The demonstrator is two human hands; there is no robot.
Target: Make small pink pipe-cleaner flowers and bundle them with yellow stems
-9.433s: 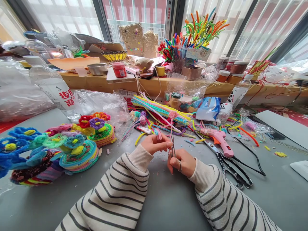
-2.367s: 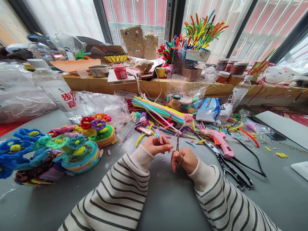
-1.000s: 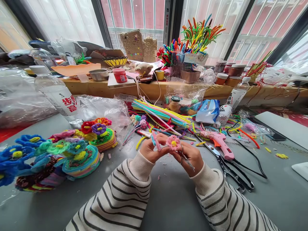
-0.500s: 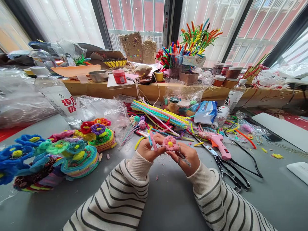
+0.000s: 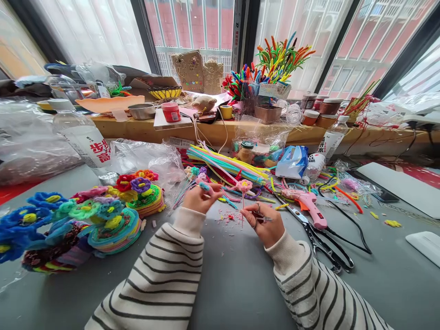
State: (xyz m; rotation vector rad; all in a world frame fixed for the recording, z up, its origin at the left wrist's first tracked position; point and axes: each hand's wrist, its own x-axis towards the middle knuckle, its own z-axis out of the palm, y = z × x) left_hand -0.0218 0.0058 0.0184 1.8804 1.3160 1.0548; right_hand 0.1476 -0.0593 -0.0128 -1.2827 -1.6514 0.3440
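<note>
A pink pipe-cleaner flower (image 5: 244,185) with a yellow centre stands upright on a thin stem. My right hand (image 5: 264,225) pinches that stem low down between thumb and forefinger. Across the fingers of the same hand lies a small silver tool (image 5: 264,218), perhaps little scissors, partly hidden. To the left of the flower, apart from it, is my left hand (image 5: 199,199). Its fingers curl around a light-blue fuzzy pipe-cleaner piece (image 5: 204,186), much of which is hidden. Red and pink fluff bits (image 5: 229,217) lie on the table between the hands.
Finished flower pieces (image 5: 113,220) stand at the left. Behind my hands lies a bundle of pipe cleaners (image 5: 227,162). Large scissors (image 5: 321,243) and a pink glue gun (image 5: 314,208) with its black cord lie on the right. Water bottles (image 5: 82,137) and jars (image 5: 247,151) stand farther back.
My hands have moved apart, the left one going left and up. The flower now stands upright on its stem in my right hand, with the grip lower down.
</note>
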